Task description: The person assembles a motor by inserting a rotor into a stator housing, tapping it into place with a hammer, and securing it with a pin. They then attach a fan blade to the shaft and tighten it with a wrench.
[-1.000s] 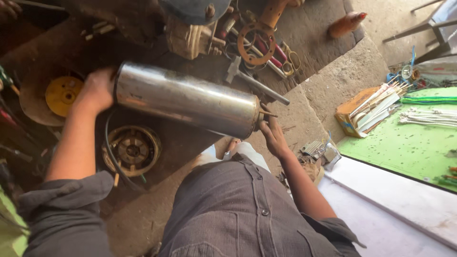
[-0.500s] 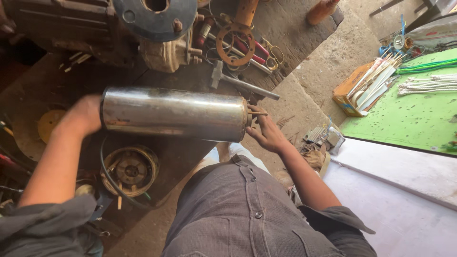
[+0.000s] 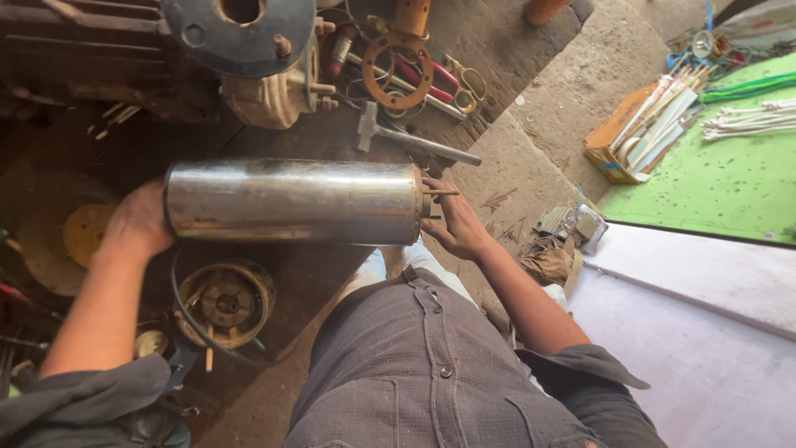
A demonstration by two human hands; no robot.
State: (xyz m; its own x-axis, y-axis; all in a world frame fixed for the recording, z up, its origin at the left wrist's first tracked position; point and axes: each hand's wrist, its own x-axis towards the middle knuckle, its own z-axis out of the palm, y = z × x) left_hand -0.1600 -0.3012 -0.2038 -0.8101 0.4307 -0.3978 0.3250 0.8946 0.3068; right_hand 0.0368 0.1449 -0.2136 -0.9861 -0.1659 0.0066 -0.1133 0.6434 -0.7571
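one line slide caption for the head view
Left hand and right hand hold a steel cylinder level by its ends.

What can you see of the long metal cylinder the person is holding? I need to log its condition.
The metal cylinder is a long, shiny steel-looking tube with smudges and brownish stains. It lies horizontal, held above the cluttered workshop floor. The left hand cups its left end; the right hand supports its right end, where thin studs stick out.
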